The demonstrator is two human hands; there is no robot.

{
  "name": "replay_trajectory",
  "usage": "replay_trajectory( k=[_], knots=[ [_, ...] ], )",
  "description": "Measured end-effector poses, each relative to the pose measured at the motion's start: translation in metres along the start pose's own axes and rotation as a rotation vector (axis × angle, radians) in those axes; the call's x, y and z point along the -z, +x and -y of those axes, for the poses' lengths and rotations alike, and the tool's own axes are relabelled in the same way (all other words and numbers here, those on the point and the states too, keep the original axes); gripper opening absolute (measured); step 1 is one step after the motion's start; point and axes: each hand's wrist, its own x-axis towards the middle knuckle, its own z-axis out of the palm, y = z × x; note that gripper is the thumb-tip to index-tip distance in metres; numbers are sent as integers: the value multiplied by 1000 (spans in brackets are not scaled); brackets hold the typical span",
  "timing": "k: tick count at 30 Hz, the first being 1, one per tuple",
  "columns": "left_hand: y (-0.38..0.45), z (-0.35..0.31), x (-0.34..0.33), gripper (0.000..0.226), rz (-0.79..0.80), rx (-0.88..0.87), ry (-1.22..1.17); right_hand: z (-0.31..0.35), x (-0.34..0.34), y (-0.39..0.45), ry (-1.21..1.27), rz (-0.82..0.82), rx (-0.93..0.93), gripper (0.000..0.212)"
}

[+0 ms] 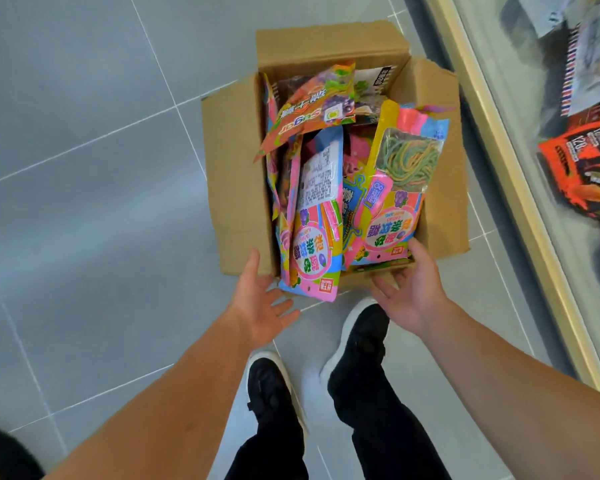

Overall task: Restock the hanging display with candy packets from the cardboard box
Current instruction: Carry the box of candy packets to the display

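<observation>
Both hands reach down with fingers spread: left hand (260,303) empty by the box (236,188) corner, right hand (409,289) touching a candy packet (395,216), apparently choosing stock

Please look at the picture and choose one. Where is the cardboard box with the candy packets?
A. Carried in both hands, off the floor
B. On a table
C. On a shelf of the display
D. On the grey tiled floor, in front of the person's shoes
D: the cardboard box stands on the tiled floor just beyond the shoes, with both hands open at its near edge.
</observation>
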Motion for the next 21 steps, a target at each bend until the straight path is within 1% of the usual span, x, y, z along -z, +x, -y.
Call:
replay_trajectory(
  k=[3, 5, 9, 12, 15, 18, 19, 21],
  knots=[
    [8, -25, -26, 95, -18, 17, -12, 39, -14, 14, -22, 13, 13, 52],
    [11, -41, -46, 95, -25, 9, -7, 64, -24, 21, -18, -3, 22, 51],
    [15, -76, -83, 89, -49, -23, 16, 106, -46, 36, 27, 29, 32, 54],
    [12, -110, -104, 80, -48, -57, 70, 139, -62, 48, 31, 54, 39, 57],
    [10, -141, -110, 62, -82, -107, 191, 154, -75, 56, 26, 34, 38, 42],
    [9, -177, -109, 44, -185, -165, 384, 145, -94, 59, -50, -28, -24, 25],
    [13, -190, -105, 40, -239, -184, 478, 138, -102, 62, -49, -40, -56, 22],
    [20, -214, -99, 36, -343, -221, 648, 126, -116, 66, -15, -40, -95, 23]
  ],
)
